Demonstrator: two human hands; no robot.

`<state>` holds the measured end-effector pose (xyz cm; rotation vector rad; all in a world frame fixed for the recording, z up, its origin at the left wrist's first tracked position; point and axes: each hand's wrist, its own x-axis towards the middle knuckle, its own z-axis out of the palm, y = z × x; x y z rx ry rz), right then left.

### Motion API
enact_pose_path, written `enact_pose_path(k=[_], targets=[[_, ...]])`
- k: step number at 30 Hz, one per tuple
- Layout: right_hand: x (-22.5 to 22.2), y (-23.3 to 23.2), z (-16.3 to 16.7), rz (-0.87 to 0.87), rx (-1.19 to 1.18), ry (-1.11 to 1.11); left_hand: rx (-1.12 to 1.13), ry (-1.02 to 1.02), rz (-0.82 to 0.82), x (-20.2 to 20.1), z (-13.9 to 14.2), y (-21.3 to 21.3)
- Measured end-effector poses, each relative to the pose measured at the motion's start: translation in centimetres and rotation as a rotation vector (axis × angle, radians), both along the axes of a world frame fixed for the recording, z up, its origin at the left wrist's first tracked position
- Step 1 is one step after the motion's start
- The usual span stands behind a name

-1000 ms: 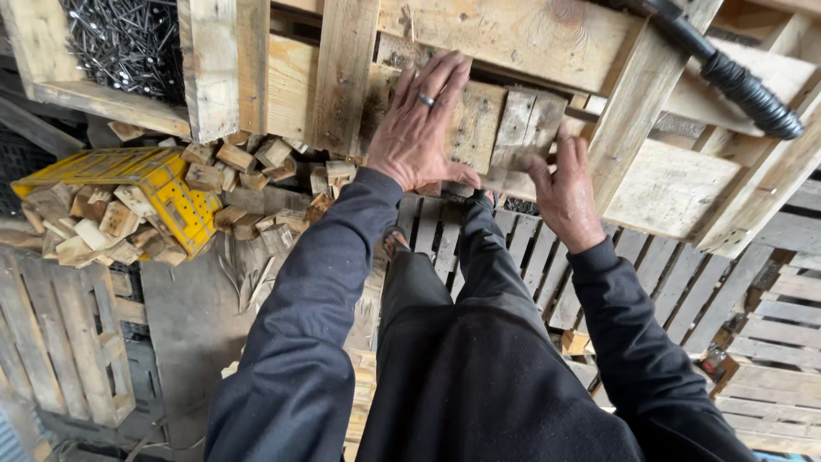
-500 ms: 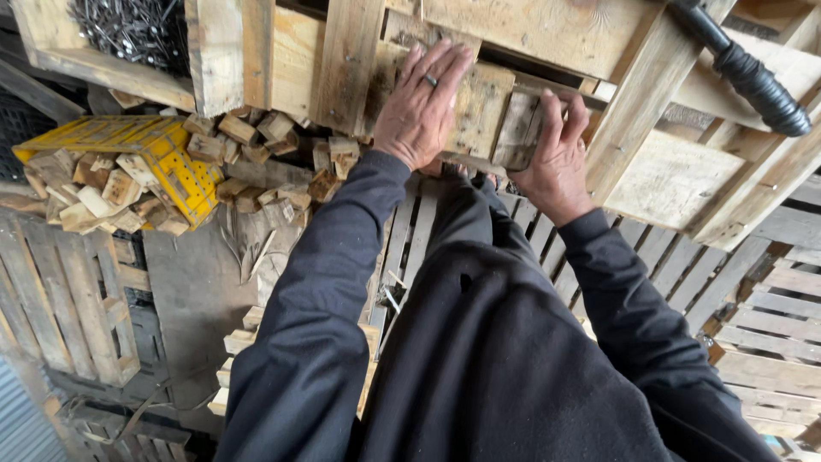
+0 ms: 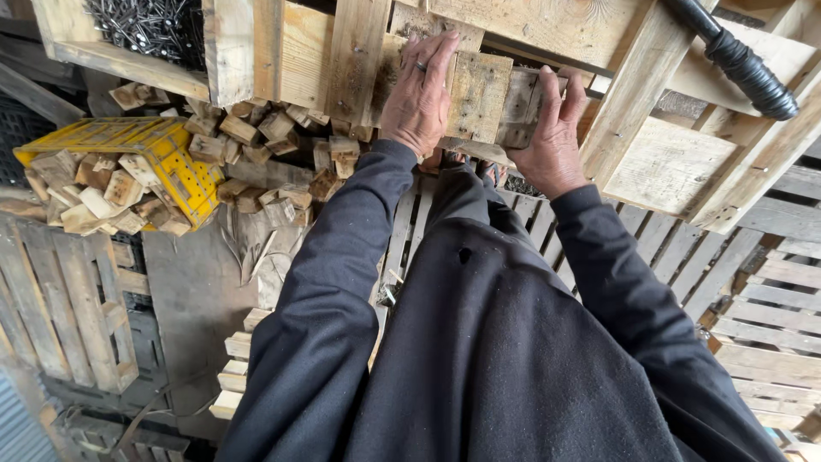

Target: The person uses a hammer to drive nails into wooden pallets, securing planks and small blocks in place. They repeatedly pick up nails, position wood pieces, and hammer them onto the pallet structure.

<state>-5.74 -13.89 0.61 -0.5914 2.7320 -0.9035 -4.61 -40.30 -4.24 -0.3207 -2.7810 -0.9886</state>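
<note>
Hands first: my left hand lies flat, fingers spread and palm down, on a weathered square wooden block that sits on the pale wooden pallet frame; a ring shows on one finger. My right hand is curled around a smaller grey wooden block just beside the first, thumb on its near face and fingers over its far edge, so it grips that piece from the right. Both blocks lie straight ahead of the wrists, side by side, and their row runs left to right across my view; the left hand is the one more fully on top of the square block. Left of that block, well apart, a heap of short offcut wood blocks spills toward a tipped yellow plastic crate, also full of offcuts. Beyond the heap, up left, a wooden tray of dark loose nails. Right of the block, a black ribbed hose crosses the frame slantwise. I see no labels or signs.
</note>
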Motion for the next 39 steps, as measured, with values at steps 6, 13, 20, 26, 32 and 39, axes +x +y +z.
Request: enact_pose_path(k=[6,13,20,26,32,39], targets=[[-0.9,0.6,-0.4,0.032,-0.073,-0.086,-0.020,0.012,-0.032,-0.9,1.3,0.0],[1.2,3.1,1.5,-0.087,-0.155,-0.411,-0.010,0.000,-0.029,-0.4,2.8,0.2],[-0.3,2.5,-0.1,-0.032,-0.164,-0.174,0.243,0.000,0.116,-1.4,3.1,-1.5],[-1.0,2.6,-0.8,-0.059,-0.288,-0.280,-0.192,-0.235,-0.012,-1.2,7.2,-2.2],[-1.1,5.3,-0.6,-0.115,-0.311,-0.211,-0.515,-0.446,-0.226,-3.3,7.7,6.0],[-1.3,7.3,-2.0,-0.085,-0.400,-0.282,-0.161,-0.461,-0.183,-2.6,4.9,4.8]])
